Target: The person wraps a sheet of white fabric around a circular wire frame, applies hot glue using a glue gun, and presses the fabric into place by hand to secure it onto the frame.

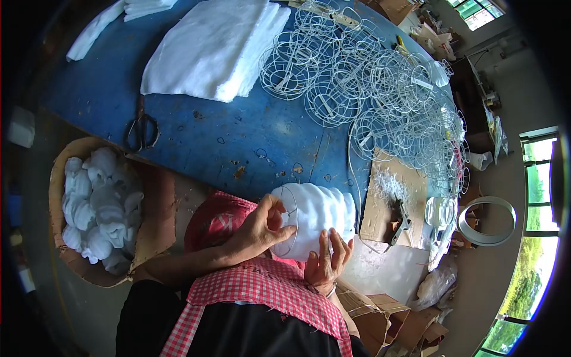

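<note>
In front of my apron is a round wire frame (289,196) wrapped in white fluffy wadding (324,208), bulging in several bands. It lies on its side near the table's front edge, with its bare end ring facing left. My left hand (259,229) pinches that ring between thumb and bent fingers. Against the lower right side of the wadding, my right hand (327,262) holds the piece with its fingers curved along it. The palm side and the underside of the piece are hidden.
Folded white wadding sheets (202,47) and black scissors (141,132) lie on the blue table (208,137). A heap of wire frames (357,71) covers its right half. Cardboard (383,220) holds a glue gun (399,223). At left, a carton (157,202) contains white wrapped pieces.
</note>
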Action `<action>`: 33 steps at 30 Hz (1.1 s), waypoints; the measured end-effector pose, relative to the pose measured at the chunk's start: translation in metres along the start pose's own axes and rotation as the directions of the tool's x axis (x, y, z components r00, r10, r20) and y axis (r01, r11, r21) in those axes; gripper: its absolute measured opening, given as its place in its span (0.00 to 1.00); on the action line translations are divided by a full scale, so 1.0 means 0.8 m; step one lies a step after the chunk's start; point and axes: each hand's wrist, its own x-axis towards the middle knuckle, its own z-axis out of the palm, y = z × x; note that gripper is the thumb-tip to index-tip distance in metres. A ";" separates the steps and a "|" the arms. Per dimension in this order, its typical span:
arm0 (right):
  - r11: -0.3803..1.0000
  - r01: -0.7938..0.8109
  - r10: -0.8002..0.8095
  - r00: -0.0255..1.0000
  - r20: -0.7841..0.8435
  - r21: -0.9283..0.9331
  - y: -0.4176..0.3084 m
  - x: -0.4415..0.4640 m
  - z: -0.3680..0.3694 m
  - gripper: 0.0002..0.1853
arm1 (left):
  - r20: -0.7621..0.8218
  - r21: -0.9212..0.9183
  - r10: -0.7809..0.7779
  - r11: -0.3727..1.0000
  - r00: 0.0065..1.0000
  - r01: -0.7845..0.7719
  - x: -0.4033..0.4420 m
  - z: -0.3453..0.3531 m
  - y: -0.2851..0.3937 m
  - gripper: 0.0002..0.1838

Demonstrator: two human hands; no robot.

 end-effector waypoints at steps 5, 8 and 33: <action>1.000 0.010 -0.010 1.000 0.011 0.009 -0.003 0.005 -0.001 0.32 | -0.216 0.364 0.386 0.884 0.897 -0.293 0.001 0.000 -0.005 0.27; 1.000 0.004 -0.004 1.000 -0.004 0.014 -0.003 0.006 0.000 0.30 | -0.186 0.288 0.382 0.902 0.906 -0.321 0.003 0.004 -0.011 0.38; 0.974 -0.121 0.099 0.987 0.123 0.190 0.001 0.008 0.004 0.26 | 0.054 0.212 0.414 0.885 0.909 -0.415 0.025 -0.005 -0.015 0.34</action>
